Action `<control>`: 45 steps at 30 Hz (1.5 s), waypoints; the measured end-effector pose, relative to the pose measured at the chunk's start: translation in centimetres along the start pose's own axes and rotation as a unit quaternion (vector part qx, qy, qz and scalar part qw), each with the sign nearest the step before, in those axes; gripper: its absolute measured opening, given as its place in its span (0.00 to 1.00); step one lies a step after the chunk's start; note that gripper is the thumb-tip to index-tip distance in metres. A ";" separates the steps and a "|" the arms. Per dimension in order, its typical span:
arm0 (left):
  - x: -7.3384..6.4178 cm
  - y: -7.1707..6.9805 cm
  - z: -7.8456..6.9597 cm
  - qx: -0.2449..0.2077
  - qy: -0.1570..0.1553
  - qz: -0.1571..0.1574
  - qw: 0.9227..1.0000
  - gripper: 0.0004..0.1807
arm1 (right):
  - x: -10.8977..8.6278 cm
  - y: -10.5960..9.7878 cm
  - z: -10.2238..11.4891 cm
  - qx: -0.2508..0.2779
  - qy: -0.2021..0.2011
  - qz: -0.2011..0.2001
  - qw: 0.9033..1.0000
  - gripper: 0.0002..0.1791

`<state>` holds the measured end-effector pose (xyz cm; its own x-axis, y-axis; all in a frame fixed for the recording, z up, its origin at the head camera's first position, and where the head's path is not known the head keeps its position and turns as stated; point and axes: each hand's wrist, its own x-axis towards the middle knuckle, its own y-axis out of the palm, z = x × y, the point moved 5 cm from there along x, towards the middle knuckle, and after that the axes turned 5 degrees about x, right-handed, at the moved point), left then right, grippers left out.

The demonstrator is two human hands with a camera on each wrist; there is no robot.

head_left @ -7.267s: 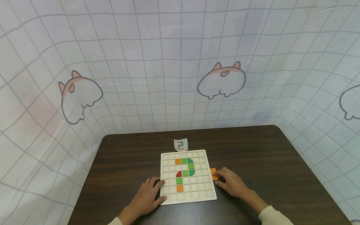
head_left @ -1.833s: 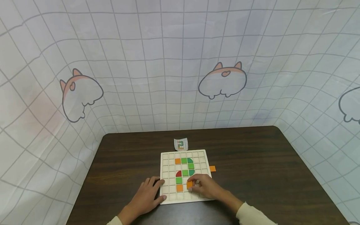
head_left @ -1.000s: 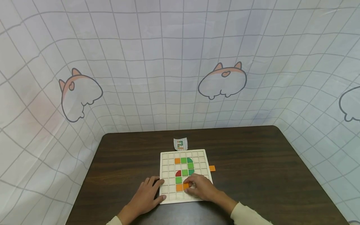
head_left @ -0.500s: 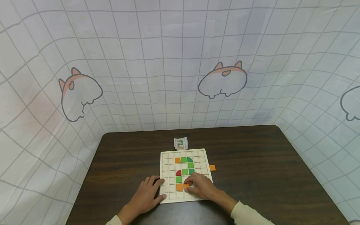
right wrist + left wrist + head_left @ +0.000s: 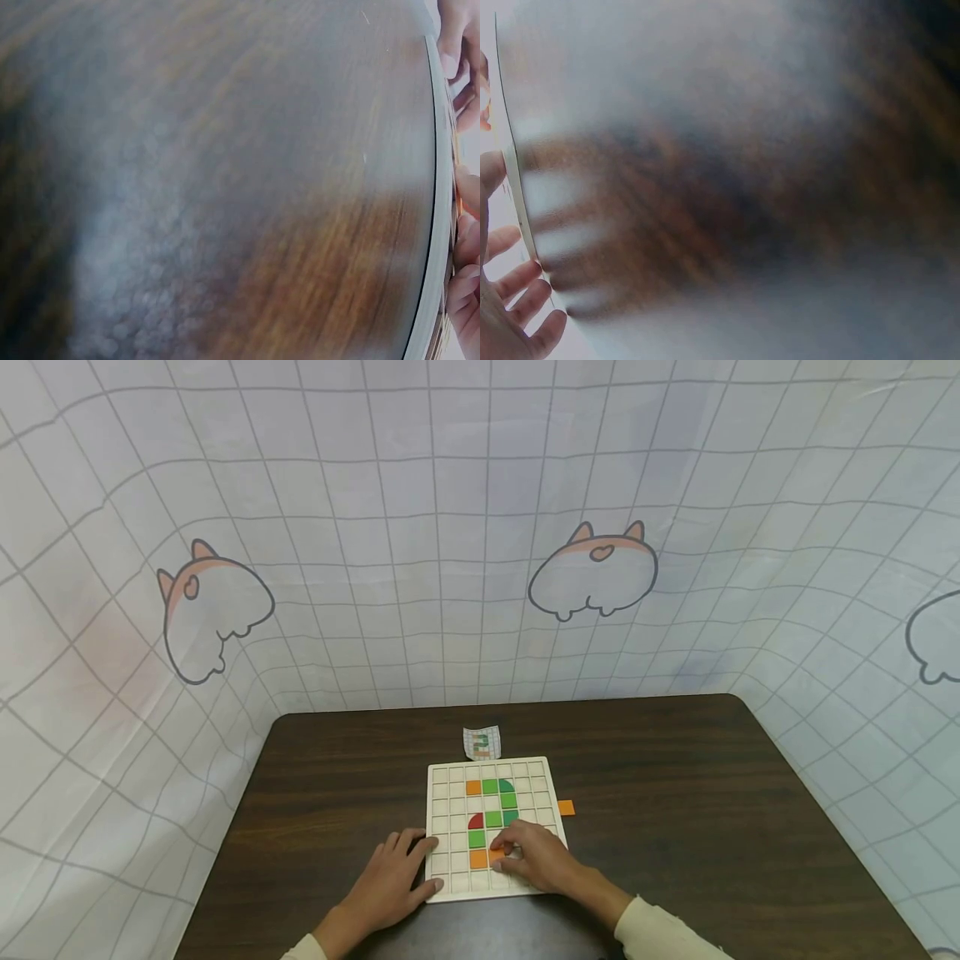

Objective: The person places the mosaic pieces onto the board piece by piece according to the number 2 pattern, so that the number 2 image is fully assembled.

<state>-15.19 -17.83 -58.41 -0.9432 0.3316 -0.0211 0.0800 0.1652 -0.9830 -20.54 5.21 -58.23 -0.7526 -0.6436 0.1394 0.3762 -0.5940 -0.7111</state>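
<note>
Right hand over the grid board, fingertips pinching an orange square tile just right of the placed orange tile. Left hand flat, bracing the board's left edge. Risk: tilted tile jamming on a cell wall, nudging neighbours.

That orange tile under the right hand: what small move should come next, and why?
Probably press the orange tile flat into its cell and let go. The right hand has it beside the other orange square in the grid board, while the left hand steadies the board's edge. One spare orange piece waits on the table.
</note>
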 end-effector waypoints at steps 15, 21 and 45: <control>0.0 0.1 0.0 -0.001 0.002 -0.002 1.000 0.33 | 0.0 0.0 -0.2 0.005 -0.013 0.007 1.000 0.09; 0.0 0.1 0.1 0.001 0.000 0.003 1.000 0.33 | 0.0 -0.1 -0.2 0.010 -0.006 0.013 1.000 0.10; 0.0 0.1 0.0 0.002 0.003 0.004 1.000 0.34 | -0.1 0.0 -0.3 0.010 -0.013 0.012 1.000 0.09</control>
<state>-15.19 -17.82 -58.53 -0.9409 0.3377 -0.0275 0.0858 0.1587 -0.9836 -20.65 5.45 -58.47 -0.7292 -0.6700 0.1393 0.4053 -0.5869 -0.7009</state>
